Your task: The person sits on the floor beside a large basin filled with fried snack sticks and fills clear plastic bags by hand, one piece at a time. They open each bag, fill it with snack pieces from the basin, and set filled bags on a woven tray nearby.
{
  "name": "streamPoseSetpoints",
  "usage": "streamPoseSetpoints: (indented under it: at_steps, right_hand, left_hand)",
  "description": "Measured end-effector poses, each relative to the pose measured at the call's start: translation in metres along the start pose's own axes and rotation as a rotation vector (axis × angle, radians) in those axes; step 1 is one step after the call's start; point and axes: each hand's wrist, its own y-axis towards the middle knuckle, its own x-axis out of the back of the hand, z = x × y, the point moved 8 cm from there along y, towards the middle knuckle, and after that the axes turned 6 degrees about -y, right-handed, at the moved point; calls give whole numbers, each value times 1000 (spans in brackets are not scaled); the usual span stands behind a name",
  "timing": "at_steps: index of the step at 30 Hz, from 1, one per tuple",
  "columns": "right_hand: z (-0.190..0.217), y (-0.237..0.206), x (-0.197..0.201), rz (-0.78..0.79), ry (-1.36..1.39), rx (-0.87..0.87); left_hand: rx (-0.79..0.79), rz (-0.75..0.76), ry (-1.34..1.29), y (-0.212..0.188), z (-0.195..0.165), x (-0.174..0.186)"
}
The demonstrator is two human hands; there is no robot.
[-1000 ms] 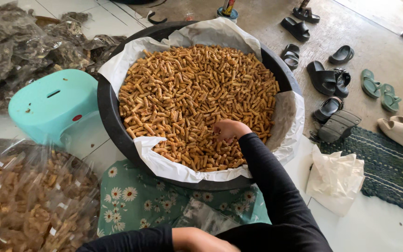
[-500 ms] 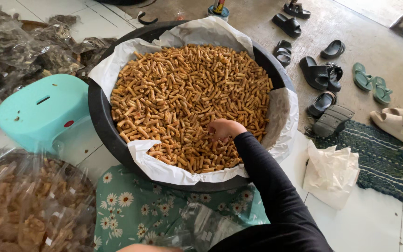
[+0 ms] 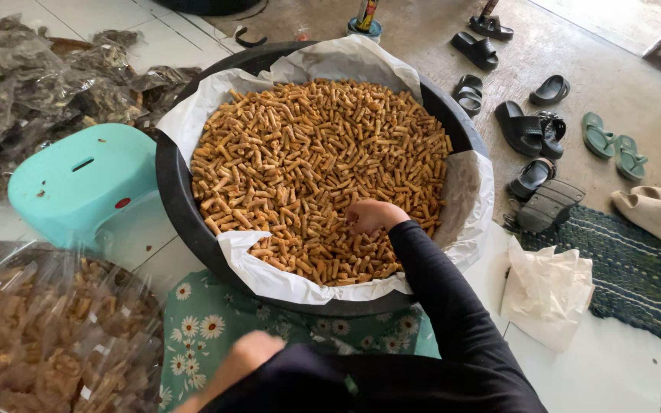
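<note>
A wide black tub (image 3: 174,206), lined with white plastic (image 3: 269,279), is heaped with golden-brown snack sticks (image 3: 307,153). My right hand (image 3: 372,216), in a black sleeve, rests knuckles-up on the near part of the heap, with its fingers curled into the sticks. My left hand (image 3: 248,353) shows blurred at the bottom edge, over the green flowered cloth (image 3: 200,325) on my lap. Whether it holds anything is hidden.
A turquoise plastic stool (image 3: 78,183) stands left of the tub. Clear bags of packed snacks (image 3: 47,336) lie at the lower left, with darker bags (image 3: 32,84) at the upper left. Several sandals (image 3: 529,130), a dark mat (image 3: 621,275) and a white bag (image 3: 545,291) lie to the right.
My left hand dropped out of view, then came back up at the bottom edge. My right hand has stayed on the near part of the heap.
</note>
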Motion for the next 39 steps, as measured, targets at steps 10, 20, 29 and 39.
streamPoseSetpoints:
  at_steps: [10,20,29,39]
  right_hand:
    - [13,8,45,-512,-135,290]
    - [7,-83,129,-1295,284,147]
    - [88,-146,134,-1630,64,428]
    - [105,-122,116,-1550,-566,530]
  left_hand:
    - [209,-600,105,142,128,107]
    - [563,-726,-36,171,317,32]
    - [451,-722,-37,149,341,34]
    - [163,-195,456,172,306,-10]
